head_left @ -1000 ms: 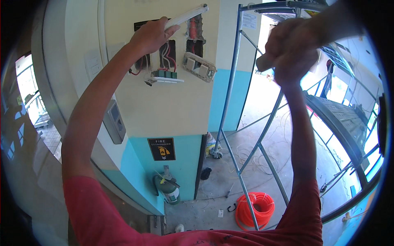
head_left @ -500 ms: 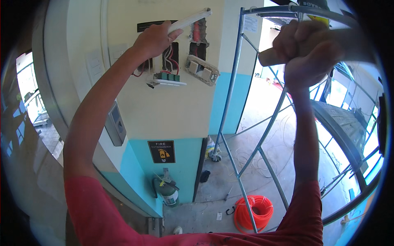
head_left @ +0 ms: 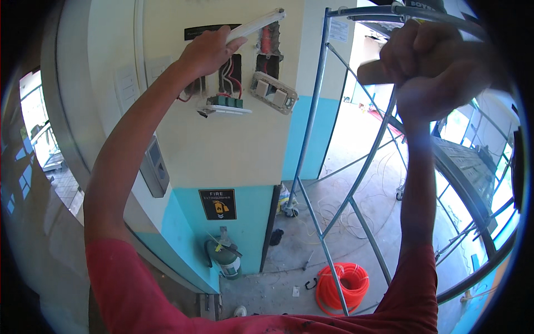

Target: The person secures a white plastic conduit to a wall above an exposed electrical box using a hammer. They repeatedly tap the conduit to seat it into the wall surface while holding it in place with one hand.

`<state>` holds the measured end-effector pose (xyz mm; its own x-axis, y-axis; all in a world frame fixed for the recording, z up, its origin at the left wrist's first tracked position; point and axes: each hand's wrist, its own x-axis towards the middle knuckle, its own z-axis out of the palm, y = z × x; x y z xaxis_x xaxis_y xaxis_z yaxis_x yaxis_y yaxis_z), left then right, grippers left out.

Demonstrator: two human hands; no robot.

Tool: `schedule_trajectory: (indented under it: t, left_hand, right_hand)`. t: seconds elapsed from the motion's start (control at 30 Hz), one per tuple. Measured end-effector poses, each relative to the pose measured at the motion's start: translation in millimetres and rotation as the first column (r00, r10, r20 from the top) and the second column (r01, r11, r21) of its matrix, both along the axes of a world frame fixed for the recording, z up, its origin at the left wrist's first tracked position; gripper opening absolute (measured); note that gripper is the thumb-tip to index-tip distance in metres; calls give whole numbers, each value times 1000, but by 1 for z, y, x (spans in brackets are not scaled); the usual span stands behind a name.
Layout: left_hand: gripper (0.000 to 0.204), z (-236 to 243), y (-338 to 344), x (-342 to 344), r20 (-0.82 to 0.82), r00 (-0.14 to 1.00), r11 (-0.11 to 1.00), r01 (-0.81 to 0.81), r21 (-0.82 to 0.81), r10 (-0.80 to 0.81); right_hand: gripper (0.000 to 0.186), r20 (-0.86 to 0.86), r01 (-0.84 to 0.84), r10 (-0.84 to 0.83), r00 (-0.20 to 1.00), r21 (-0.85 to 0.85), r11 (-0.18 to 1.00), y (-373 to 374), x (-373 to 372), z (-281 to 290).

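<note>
My left hand [head_left: 211, 51] is raised to the cream wall, its fingers closed round a long pale bar [head_left: 256, 25] with a dark tip. The tip lies at the top of a chipped groove holding a red conduit [head_left: 266, 40]. My right hand [head_left: 431, 69], blurred, grips a thick brownish tool; its blunt end [head_left: 375, 73] sticks out to the left and the rest is hidden. Below my left hand, a switch plate with green terminals [head_left: 225, 103] hangs by red and white wires from an open wall box [head_left: 230, 72]. Beside it another switch plate [head_left: 273, 93] hangs tilted.
Metal scaffolding [head_left: 311, 128] stands at the right, close to my right arm. A fire extinguisher [head_left: 225, 259] hangs low on the turquoise wall beneath a black sign [head_left: 217, 205]. An orange coil of tubing [head_left: 343, 286] and loose cables lie on the floor.
My right hand has swung to the right, away from the bar, with the brownish tool in it. My left hand and the bar have stayed almost still.
</note>
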<state>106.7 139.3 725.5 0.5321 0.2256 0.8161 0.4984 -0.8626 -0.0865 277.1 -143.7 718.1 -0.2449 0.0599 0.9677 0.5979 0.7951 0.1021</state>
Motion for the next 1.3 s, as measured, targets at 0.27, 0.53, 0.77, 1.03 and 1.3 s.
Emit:
schedule_trajectory:
  t: [0.27, 0.53, 0.77, 1.03, 1.3]
  left_hand:
    - [54, -4, 6, 1, 3, 1000, 1000, -11, -26, 12]
    - [56, 2, -10, -2, -57, 998, 992, -35, -124, 28]
    - [57, 7, 6, 2, -33, 999, 1000, -30, 5, 30]
    - [56, 49, -42, -12, -11, 962, 675, 184, -714, -273]
    - [69, 29, -7, -38, -30, 1000, 995, 5, -96, -7]
  right_hand:
    - [61, -142, 310, -647, 749, -787, 533, 42, -12, -34]
    - [56, 43, 56, -59, 997, 68, 996, 14, -25, -3]
    - [55, -302, 137, -559, 773, -780, 611, 47, 8, -23]
    - [55, -356, 151, -513, 781, -690, 708, -26, -16, -34]
    - [46, -387, 96, -409, 826, -619, 779, -42, -29, -59]
